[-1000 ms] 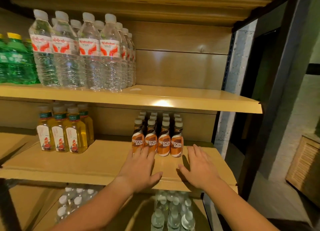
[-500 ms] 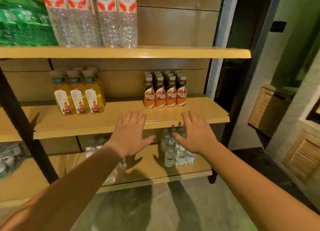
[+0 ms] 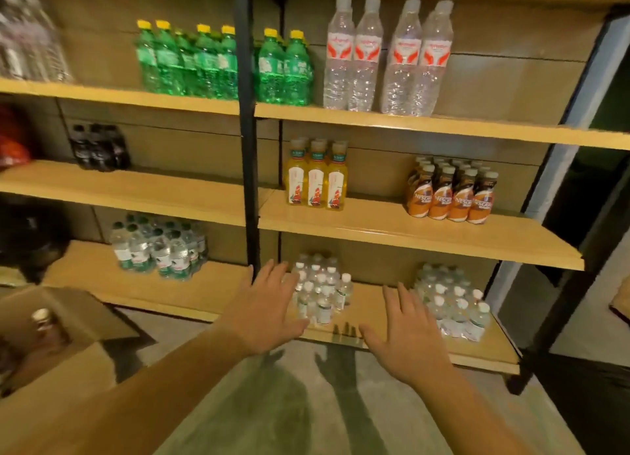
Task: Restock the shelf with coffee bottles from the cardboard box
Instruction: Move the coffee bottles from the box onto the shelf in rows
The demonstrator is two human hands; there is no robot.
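Several orange-and-brown coffee bottles [image 3: 451, 195] stand in rows at the right end of the middle shelf [image 3: 392, 231]. An open cardboard box [image 3: 68, 362] sits on the floor at the lower left, and one coffee bottle [image 3: 44, 326] with a pale cap shows inside it. My left hand [image 3: 264, 306] and my right hand [image 3: 407, 335] hover in the air in front of the bottom shelf, palms down and fingers spread, well below the coffee bottles. Neither hand holds anything.
Yellow juice bottles [image 3: 315, 178] stand left of the coffee. Water bottles [image 3: 385, 55] and green soda bottles [image 3: 218, 62] fill the top shelf. Packs of small water bottles [image 3: 320, 291] sit on the bottom shelf. A black upright post [image 3: 247, 127] divides the unit. Grey floor lies below.
Both hands have drawn back from the middle shelf and dropped lower. The view has pulled away and swung left, and the cardboard box has come into sight.
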